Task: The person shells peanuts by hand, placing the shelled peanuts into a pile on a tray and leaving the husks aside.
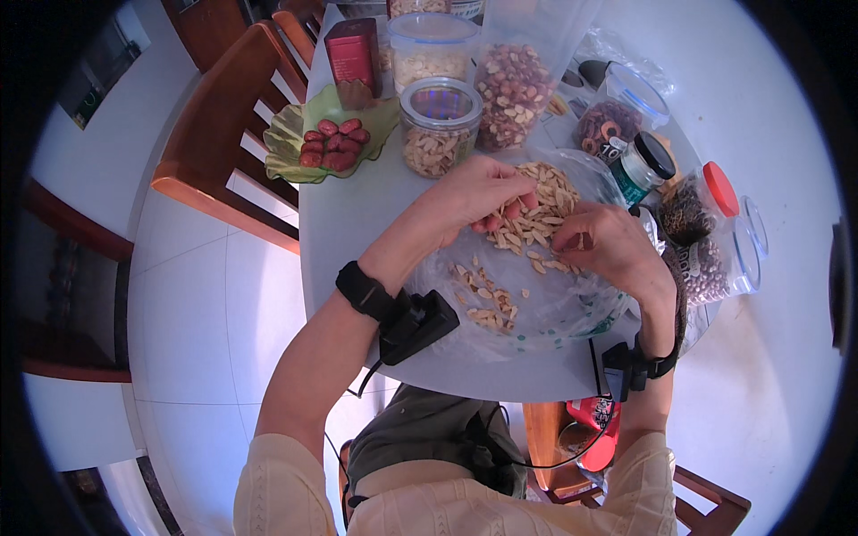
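Observation:
On a clear plastic bag (549,308) spread over the table lies a heap of pale dried slices (549,191), with a smaller scatter of browner pieces (493,301) nearer me. My left hand (493,194) is at the heap's left side, fingers curled, with a few slices held in them. My right hand (600,241) is at the heap's lower right edge; its thumb and fingertips are drawn together around what looks like a slice. Both wrists wear black straps with small black devices.
A green leaf-shaped dish (295,151) holds red dates (338,144). A lidded jar of slices (439,127), a red tin (354,57) and a tall container of peanuts (513,94) stand beyond. More jars, one red-lidded (720,189), line the right side. Wooden chairs (214,127) stand at left.

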Motion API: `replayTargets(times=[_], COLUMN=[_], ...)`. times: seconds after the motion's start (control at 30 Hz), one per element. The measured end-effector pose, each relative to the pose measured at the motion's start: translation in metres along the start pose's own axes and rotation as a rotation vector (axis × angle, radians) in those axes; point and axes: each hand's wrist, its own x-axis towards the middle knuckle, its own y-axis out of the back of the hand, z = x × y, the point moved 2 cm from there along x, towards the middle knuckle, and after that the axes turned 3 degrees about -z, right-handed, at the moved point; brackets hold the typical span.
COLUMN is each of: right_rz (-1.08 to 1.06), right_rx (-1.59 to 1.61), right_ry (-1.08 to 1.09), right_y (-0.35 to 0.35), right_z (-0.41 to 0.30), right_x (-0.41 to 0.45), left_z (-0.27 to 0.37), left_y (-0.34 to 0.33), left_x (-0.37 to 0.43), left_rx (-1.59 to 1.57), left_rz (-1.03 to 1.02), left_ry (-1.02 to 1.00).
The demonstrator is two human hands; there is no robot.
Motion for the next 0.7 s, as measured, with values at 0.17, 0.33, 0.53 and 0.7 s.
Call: replayTargets(times=[0.17, 0.33, 0.53, 0.7], right_rz=[0.006, 0.117, -0.069, -0.111], right_rx=[-0.012, 0.257, 0.576, 0.760], right_ry=[-0.021, 0.017, -0.083, -0.043], right_y=[-0.002, -0.004, 0.000, -0.002], right_z=[0.000, 0.010, 0.001, -0.023], right_x=[0.001, 0.002, 0.003, 0.003], left_z=[0.000, 0.001, 0.003, 0.003], left_y=[0.000, 0.000, 0.001, 0.002], left_x=[0.000, 0.000, -0.003, -0.003], left_rx=[0.026, 0.032, 0.038, 0.031], left_rz=[-0.004, -0.015, -0.008, 0.000], left_ry=[0.014, 0.022, 0.009, -0.014])
